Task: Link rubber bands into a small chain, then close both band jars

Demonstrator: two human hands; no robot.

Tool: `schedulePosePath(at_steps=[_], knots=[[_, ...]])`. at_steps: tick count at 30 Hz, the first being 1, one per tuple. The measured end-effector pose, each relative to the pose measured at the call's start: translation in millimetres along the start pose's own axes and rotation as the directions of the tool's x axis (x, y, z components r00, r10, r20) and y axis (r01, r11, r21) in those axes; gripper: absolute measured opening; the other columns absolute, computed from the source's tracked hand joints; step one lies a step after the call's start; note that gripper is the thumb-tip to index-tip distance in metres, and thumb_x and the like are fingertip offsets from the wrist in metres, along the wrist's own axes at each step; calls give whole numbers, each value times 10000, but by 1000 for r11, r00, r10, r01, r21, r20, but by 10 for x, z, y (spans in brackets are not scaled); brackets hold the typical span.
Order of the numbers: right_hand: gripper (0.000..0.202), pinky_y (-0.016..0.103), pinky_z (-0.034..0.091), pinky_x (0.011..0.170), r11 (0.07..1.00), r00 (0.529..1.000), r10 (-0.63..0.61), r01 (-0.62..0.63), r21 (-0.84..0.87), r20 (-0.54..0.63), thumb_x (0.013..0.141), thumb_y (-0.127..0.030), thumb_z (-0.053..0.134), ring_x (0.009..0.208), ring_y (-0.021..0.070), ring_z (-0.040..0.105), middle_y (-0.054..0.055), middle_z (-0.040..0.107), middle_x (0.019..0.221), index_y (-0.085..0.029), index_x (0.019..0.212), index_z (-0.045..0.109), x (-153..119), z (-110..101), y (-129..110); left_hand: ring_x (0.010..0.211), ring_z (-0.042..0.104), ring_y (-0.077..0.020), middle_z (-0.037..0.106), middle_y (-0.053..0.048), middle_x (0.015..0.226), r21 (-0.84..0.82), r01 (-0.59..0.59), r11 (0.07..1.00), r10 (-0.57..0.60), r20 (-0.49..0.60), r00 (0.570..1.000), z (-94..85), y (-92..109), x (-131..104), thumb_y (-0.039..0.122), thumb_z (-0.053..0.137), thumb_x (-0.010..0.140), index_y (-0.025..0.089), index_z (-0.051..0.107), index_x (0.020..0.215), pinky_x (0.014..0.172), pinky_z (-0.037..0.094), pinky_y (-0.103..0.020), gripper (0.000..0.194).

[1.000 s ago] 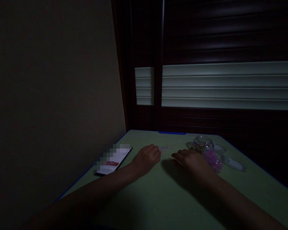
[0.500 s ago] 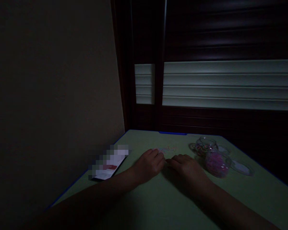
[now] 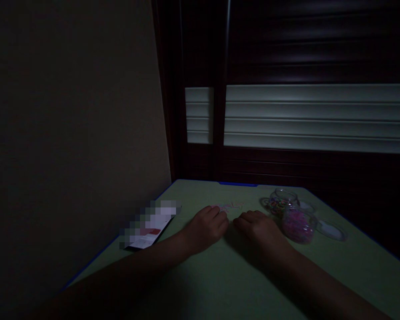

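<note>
Here, both hands [image 3: 206,229] [image 3: 259,230] near small coloured pieces [image 3: 232,206], phone screen [image 3: 153,232] illegibly pixelated.

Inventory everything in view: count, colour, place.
Table: one, pale green, lower centre
Front jar: one, clear, pink contents, table's right
Rear jar: one, clear, multicoloured contents, behind it
Lid-like discs: two, clear and whitish, beside the jars
Thin pieces: several, pinkish and pale, table's far middle
Phone-like device: one, whitish screen, table's left
Wall: one, dark brown, left
Slatted panelling: one stretch, dark and pale, background
Left hand: one, bare, by the pieces
Right hand: one, bare, near the jars
</note>
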State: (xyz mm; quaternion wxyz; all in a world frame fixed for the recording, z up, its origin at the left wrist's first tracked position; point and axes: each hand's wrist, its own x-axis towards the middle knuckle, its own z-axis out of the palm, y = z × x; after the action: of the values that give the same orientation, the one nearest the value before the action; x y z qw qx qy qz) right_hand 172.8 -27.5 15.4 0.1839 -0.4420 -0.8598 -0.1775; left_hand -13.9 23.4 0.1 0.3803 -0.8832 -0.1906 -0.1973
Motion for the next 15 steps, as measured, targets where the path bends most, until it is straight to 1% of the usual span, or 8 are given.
schedulePosePath(at_steps=[5,9,12,15], knots=[[124,268,304,617,1000,999,17,-18,-20,-28,820,-115,515,651,136,500,7,584,710,-170,720,564,14,-17,6,719,483,-172,523,-31,750,-6,-13,1000,13,15,1000,-16,-7,8,143,454,868,162,489,770,618,371,-311,106],[114,272,313,635,1000,999,-1,2,10,-42,857,-170,491,684,147,519,11,601,746,-177,828,601,6,-6,-3,720,485,-174,526,-34,749,-7,-9,1000,9,-7,1000,-23,-3,16,142,460,863,161,483,749,615,373,-309,119],[96,273,321,650,1000,999,-1,2,18,-37,837,-173,523,709,156,528,13,610,770,-182,875,611,4,8,0,712,484,-170,526,-33,747,-9,-18,1000,17,-18,1000,-21,2,18,147,464,862,160,484,748,615,375,-309,116],[69,269,319,653,1000,1000,-25,25,2,-4,790,-129,562,704,151,519,5,600,749,-184,810,599,5,1,2,708,483,-167,523,-28,742,-8,-30,1000,30,-24,999,-9,4,12,146,466,861,162,491,762,619,376,-311,104]])
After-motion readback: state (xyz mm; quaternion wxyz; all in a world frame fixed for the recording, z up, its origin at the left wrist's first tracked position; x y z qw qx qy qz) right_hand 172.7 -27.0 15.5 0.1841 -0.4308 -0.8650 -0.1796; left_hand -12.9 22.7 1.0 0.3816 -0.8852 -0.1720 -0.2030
